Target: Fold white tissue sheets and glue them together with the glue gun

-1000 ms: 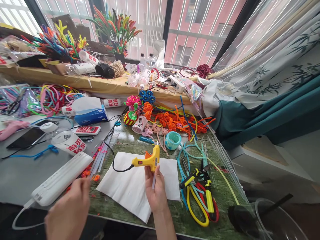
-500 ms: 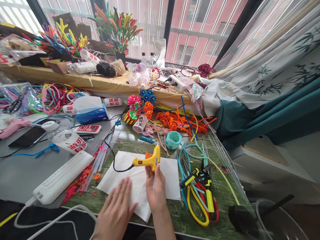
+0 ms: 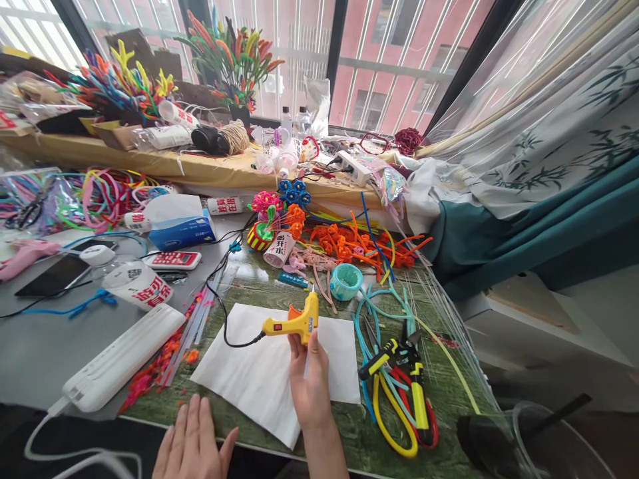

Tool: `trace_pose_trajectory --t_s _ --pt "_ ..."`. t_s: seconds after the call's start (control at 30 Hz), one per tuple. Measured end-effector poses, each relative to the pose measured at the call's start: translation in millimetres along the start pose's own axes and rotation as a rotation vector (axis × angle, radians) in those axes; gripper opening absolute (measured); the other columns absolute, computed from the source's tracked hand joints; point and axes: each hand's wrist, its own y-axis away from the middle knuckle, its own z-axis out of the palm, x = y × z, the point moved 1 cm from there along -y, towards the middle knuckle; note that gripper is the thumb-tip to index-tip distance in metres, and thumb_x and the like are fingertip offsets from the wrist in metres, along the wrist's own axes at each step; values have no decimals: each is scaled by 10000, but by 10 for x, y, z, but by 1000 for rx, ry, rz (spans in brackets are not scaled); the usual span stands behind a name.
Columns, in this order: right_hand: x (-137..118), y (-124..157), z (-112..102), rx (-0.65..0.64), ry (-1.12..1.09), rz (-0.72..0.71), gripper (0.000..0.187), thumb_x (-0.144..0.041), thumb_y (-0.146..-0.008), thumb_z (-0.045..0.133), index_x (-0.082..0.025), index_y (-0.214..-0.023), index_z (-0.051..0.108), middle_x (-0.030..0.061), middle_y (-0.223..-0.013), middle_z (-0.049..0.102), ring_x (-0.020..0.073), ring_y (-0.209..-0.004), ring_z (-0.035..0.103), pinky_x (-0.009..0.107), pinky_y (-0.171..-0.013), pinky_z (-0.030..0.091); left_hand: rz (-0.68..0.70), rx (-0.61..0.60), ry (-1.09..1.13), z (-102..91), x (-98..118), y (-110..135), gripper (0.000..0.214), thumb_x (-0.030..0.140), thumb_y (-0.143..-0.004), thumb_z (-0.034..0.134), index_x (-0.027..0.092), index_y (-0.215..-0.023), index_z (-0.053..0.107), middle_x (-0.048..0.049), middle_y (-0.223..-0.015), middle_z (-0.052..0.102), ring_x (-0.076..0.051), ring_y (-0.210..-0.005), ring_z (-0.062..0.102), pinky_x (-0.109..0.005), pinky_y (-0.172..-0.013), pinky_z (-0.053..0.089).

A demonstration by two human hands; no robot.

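Right hand [image 3: 310,386]: fingers narrow, closed along a thin pale stick [image 3: 306,362]; the stick's far end meets the rear of the glue gun [image 3: 295,322], and my fingertips touch the gun body there; how deep the stick sits I cannot tell. Left hand [image 3: 192,442]: flat, fingers spread wide, holding nothing, resting at the near edge of the table [image 3: 349,426], just beside the paper [image 3: 254,372].

Gun position: on the far edge of the paper, nozzle pointing away from me, grip to the left; its cord [image 3: 224,319] runs off to the left.

Status, judged from the layout: the gun is set out on the paper and corded; the stick looks to be at the loading stage; no glue shows on the paper, and no piece lies at the nozzle, so gluing appears not yet begun.

Near at hand: pliers [image 3: 399,352] right of the paper; tape [image 3: 345,281] beyond the nozzle; orange pieces [image 3: 349,243] farther back.
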Motion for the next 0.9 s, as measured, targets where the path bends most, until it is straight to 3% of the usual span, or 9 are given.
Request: trace_pose_trajectory --t_s 0.07,0.17,0.33,0.5,0.67,0.77,0.9 --pt "-5 2 2 8 0 -4 324 -491 -801 779 -241 -1008 782 24 -1079 768 141 -1006 679 287 -1019 478 70 8 103 -21 22 -13 726 393 -978 338 -35 -1537 158 -272 -1281 651 -344 -1108 674 -471 -968 444" --pt "-1 -6 7 20 3 -4 339 -502 -777 794 -242 -995 784 28 -1057 773 149 -997 686 295 -1016 486 252 70 294 -3 154 -177 656 316 -972 378 123 -1568 184 -94 -1395 620 -218 -1218 618 -349 -1052 387" --pt "-75 -46 48 45 14 15 318 -504 -752 813 -257 -950 791 17 -1010 781 147 -967 704 314 -1025 493 135 91 260 89 129 -257 637 265 -974 379 66 -1553 207 -163 -1335 653 -253 -1171 646 -385 -1099 335" --pt "-450 -97 179 39 73 -35 310 -461 -737 835 -231 -940 788 27 -1001 773 163 -1014 692 353 -1077 460 339 97 318 56 109 -340 492 280 -952 424 157 -1424 489 -77 -1399 620 -222 -1257 593 -360 -1049 383" --pt "-793 -98 322 30 146 -65 324 -424 -633 905 -212 -848 786 32 -951 774 186 -950 704 397 -1065 468 376 125 378 59 170 -472 287 296 -974 444 228 -1110 687 -10 -1219 735 -186 -1079 702 -314 -878 506" --pt "-828 -34 358 15 166 -56 338 -430 -611 915 -223 -845 785 34 -967 777 201 -953 708 421 -1066 468 300 136 455 41 182 -457 250 200 -967 452 232 -990 698 20 -1096 778 -154 -984 735 -265 -810 543" --pt "-783 71 353 -50 168 -34 314 -461 -675 875 -233 -869 783 44 -1053 769 209 -1027 691 425 -1105 433 -26 192 596 8 132 -443 228 241 -980 466 196 -1043 681 -4 -895 802 -131 -719 756 -192 -692 560"
